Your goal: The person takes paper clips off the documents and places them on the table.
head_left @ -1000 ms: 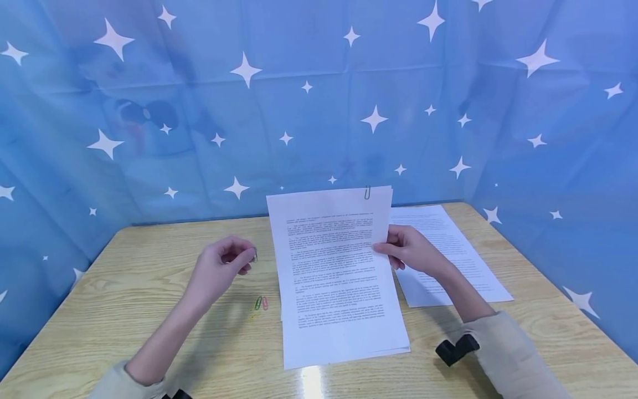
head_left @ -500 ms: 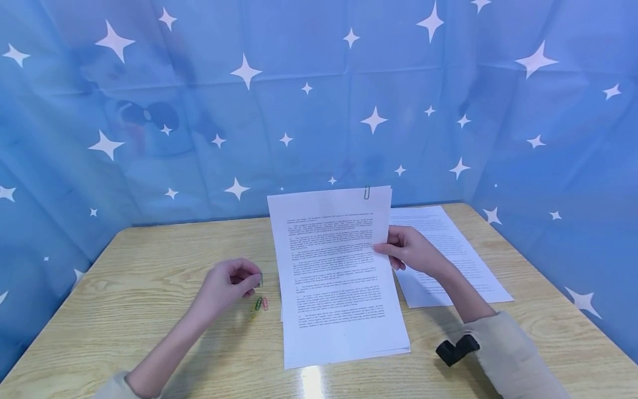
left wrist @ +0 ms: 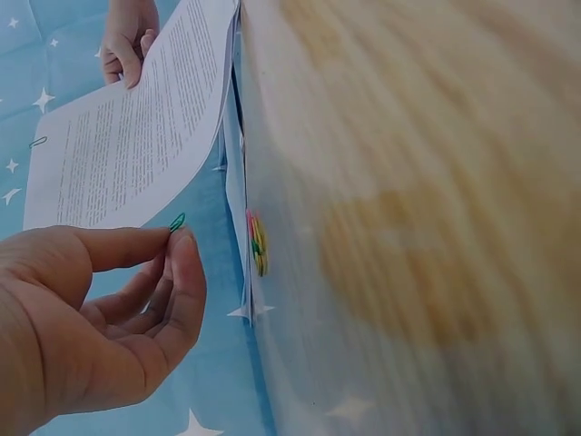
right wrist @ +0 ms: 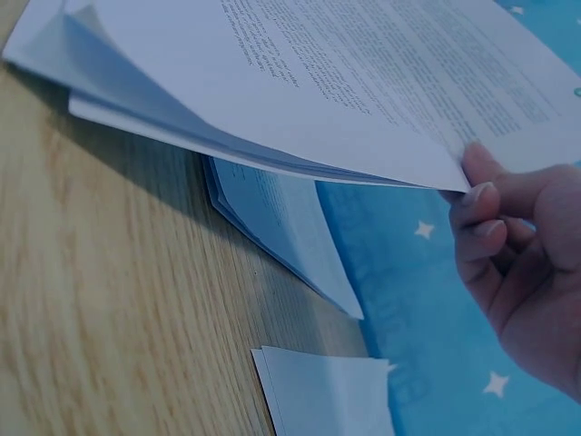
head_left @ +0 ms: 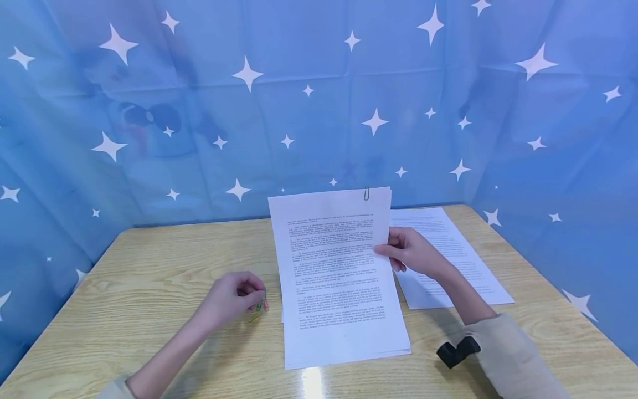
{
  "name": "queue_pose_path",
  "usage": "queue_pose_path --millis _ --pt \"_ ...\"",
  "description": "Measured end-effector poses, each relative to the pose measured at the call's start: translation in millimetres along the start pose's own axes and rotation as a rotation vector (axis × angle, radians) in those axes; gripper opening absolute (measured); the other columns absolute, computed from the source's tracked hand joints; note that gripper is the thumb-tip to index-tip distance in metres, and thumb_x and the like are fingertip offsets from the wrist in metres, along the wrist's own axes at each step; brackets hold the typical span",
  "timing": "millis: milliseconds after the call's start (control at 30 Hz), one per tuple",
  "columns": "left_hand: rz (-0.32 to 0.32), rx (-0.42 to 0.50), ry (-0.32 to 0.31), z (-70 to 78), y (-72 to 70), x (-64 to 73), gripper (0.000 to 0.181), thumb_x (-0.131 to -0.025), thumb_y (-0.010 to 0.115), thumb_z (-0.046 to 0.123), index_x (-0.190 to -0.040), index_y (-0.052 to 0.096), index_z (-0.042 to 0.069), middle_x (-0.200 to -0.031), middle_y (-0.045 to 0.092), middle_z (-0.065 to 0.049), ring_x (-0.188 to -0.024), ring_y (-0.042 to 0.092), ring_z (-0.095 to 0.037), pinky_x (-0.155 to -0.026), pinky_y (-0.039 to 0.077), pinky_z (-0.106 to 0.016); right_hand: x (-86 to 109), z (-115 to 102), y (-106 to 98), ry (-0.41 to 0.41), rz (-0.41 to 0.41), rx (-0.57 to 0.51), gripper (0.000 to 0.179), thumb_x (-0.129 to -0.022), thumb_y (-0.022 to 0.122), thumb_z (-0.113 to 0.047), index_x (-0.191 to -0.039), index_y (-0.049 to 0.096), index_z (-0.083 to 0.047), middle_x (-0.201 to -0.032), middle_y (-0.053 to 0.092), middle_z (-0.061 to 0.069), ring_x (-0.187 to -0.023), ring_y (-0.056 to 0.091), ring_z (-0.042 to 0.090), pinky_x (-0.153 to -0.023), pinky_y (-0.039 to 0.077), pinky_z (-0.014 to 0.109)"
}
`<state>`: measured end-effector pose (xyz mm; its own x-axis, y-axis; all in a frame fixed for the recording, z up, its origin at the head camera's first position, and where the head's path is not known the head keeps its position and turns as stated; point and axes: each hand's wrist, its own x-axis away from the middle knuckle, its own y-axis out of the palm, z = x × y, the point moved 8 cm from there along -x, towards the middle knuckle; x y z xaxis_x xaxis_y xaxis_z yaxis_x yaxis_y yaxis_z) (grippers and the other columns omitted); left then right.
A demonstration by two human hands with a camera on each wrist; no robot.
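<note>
My left hand [head_left: 230,300] pinches a small green paper clip [left wrist: 177,222] between thumb and index finger, low over the table. Just beyond its fingertips, a little cluster of pink, yellow and green paper clips [left wrist: 258,243] lies on the tabletop, partly covered by the hand in the head view. With thumb and fingers my right hand [head_left: 412,253] grips the right edge of several printed sheets [head_left: 336,277], holding them tilted up. A dark green paper clip [head_left: 366,193] sits on their top edge, near the right corner. The sheets' lower corners fan slightly apart.
Another printed stack [head_left: 448,260] lies on the wooden table [head_left: 164,266] at right, partly behind the right hand. More white sheets [right wrist: 331,391] show in the right wrist view. A blue curtain with white stars [head_left: 309,127] hangs along the table's back and sides.
My left hand has come down and slightly right, with the clip in its fingers, to the clips on the table. The right hand and the sheets have stayed nearly still.
</note>
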<state>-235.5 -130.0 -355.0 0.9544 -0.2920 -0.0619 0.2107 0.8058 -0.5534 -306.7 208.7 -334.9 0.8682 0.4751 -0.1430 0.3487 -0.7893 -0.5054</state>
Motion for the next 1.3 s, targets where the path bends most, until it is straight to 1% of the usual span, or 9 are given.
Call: queue_pose_path --millis 100,200,333,467,700,833,1133,1233,1300 --pt "-0.026 -0.006 -0.015 -1.9 3.7 0.7 0.004 -0.091 0.069 0.002 -0.095 0.068 0.000 -0.076 0.065 -0.006 -0.066 0.061 -0.019 -0.057 0.053 -0.029 0.0 -0.3 0.7 -0.004 -0.004 -0.003 0.021 -0.100 0.065 -0.013 -0.118 0.065 -0.003 -0.070 0.062 0.012 -0.047 0.049 0.024 -0.044 0.043 0.036" --pt "-0.067 0.000 -0.029 -3.1 7.8 1.3 0.003 -0.090 0.069 0.001 -0.092 0.067 0.000 -0.074 0.063 -0.005 -0.065 0.060 -0.018 -0.056 0.051 -0.028 0.0 -0.6 0.9 -0.006 -0.003 -0.005 0.021 -0.100 0.065 -0.013 -0.118 0.066 -0.003 -0.069 0.063 0.012 -0.046 0.049 0.022 -0.043 0.042 0.036" --pt "-0.122 0.010 -0.039 -5.9 13.0 1.4 0.003 -0.091 0.068 0.002 -0.090 0.066 0.000 -0.072 0.062 -0.004 -0.064 0.059 -0.017 -0.056 0.051 -0.028 -0.3 0.6 0.9 -0.008 -0.001 0.000 0.020 -0.100 0.065 -0.013 -0.117 0.066 -0.003 -0.069 0.063 0.012 -0.046 0.049 0.023 -0.043 0.043 0.036" --pt "-0.134 0.032 -0.049 -8.7 14.9 0.8 0.003 -0.091 0.067 0.001 -0.091 0.065 -0.001 -0.073 0.063 -0.006 -0.064 0.061 -0.018 -0.057 0.054 -0.032 -0.6 2.4 0.8 -0.009 0.003 0.007 0.018 -0.100 0.065 -0.013 -0.115 0.066 -0.004 -0.068 0.062 0.012 -0.046 0.050 0.023 -0.043 0.043 0.036" --pt "-0.116 0.036 -0.081 -8.5 12.8 2.5 0.006 -0.091 0.069 0.002 -0.093 0.065 -0.001 -0.075 0.065 -0.007 -0.065 0.062 -0.019 -0.059 0.055 -0.034 -0.9 1.9 1.0 -0.005 0.003 0.007 0.019 -0.100 0.065 -0.014 -0.116 0.065 -0.003 -0.071 0.064 0.012 -0.046 0.050 0.021 -0.043 0.043 0.035" --pt "-0.083 0.026 -0.095 -8.0 8.0 3.1 0.007 -0.091 0.070 0.004 -0.096 0.067 0.000 -0.079 0.066 -0.007 -0.065 0.062 -0.019 -0.058 0.054 -0.034 -1.3 2.3 1.2 0.004 0.004 0.005 0.020 -0.100 0.065 -0.014 -0.117 0.065 -0.003 -0.076 0.067 0.012 -0.047 0.050 0.020 -0.043 0.044 0.034" --pt "-0.013 0.039 -0.080 -2.8 -3.4 -1.3 0.011 -0.095 0.066 0.004 -0.104 0.067 -0.002 -0.082 0.065 -0.010 -0.071 0.060 -0.021 -0.062 0.053 -0.032 -2.1 4.6 2.9 0.002 0.000 0.020 0.021 -0.100 0.065 -0.014 -0.117 0.065 -0.002 -0.076 0.068 0.012 -0.046 0.050 0.020 -0.043 0.043 0.033" --pt "0.017 0.048 -0.080 0.1 -6.9 -3.5 0.010 -0.096 0.065 0.005 -0.104 0.067 -0.001 -0.084 0.066 -0.011 -0.073 0.060 -0.021 -0.065 0.053 -0.034 -2.1 4.7 2.9 -0.002 0.004 0.034 0.020 -0.100 0.065 -0.015 -0.116 0.065 -0.003 -0.074 0.067 0.011 -0.046 0.050 0.023 -0.043 0.043 0.034" --pt "0.041 0.056 -0.077 2.6 -9.3 -4.8 0.010 -0.096 0.065 0.005 -0.104 0.067 -0.001 -0.086 0.067 -0.011 -0.075 0.061 -0.021 -0.067 0.054 -0.034 -2.1 4.1 3.2 -0.005 0.005 0.036 0.019 -0.100 0.065 -0.015 -0.116 0.065 -0.004 -0.074 0.067 0.010 -0.047 0.050 0.030 -0.043 0.044 0.033"
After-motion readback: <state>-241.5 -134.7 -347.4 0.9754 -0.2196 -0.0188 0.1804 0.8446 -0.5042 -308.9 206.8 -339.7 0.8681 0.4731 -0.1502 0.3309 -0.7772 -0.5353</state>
